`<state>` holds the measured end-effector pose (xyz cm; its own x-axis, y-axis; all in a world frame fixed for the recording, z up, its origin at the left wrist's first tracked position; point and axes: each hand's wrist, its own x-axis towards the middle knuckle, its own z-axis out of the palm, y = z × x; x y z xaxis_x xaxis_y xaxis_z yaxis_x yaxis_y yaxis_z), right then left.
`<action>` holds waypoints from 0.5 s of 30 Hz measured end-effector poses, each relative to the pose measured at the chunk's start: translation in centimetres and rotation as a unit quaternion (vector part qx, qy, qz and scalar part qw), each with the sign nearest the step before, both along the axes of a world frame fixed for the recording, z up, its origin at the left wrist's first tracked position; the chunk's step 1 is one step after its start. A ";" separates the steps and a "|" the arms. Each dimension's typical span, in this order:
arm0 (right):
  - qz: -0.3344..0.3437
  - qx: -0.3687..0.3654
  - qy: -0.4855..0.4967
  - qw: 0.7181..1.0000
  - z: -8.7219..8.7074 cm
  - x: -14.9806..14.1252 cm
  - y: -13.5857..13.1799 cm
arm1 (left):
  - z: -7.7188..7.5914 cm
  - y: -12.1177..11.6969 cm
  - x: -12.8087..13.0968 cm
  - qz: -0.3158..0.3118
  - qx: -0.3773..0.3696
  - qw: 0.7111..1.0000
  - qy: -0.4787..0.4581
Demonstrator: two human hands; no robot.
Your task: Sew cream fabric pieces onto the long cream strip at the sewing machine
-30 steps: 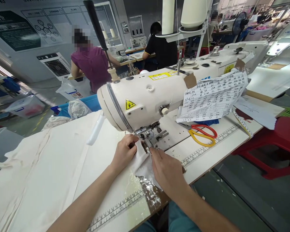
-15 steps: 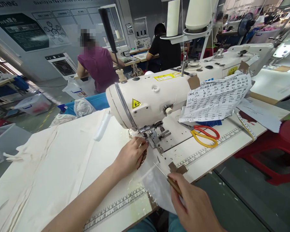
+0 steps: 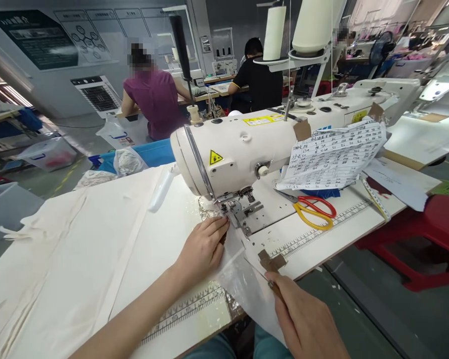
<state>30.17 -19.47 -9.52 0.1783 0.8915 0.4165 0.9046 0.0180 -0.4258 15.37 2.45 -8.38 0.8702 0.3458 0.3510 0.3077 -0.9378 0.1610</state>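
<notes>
My left hand (image 3: 204,248) lies on the table just left of the presser foot (image 3: 235,214) of a cream sewing machine (image 3: 247,144), fingers curled and pressing down a thin white fabric piece (image 3: 247,289). My right hand (image 3: 307,324) is at the table's front edge, closed round a slim metal-tipped tool with a brown handle (image 3: 264,276). The tool's tip points up-left toward the fabric. The fabric hangs over the table edge between my hands.
Red-and-yellow scissors (image 3: 314,209) lie right of the needle plate. A handwritten paper sheet (image 3: 333,154) is taped to the machine. Cream cloth (image 3: 60,239) covers the table's left side. A red stool (image 3: 434,224) stands at the right. Two people sit at machines behind.
My right hand left the presser foot and drew back to the table edge holding the tool. The white fabric came away from under the foot toward me. My left hand stayed beside the foot.
</notes>
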 end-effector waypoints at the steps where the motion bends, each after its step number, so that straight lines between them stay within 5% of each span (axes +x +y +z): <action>1: -0.002 0.002 -0.008 1.000 0.0 0.0 0.0 | 0.0 0.0 0.0 0.001 0.001 1.000 0.001; 15: 0.006 -0.069 -0.055 0.996 0.2 0.3 0.9 | -0.5 -1.1 0.5 0.034 0.047 0.998 0.009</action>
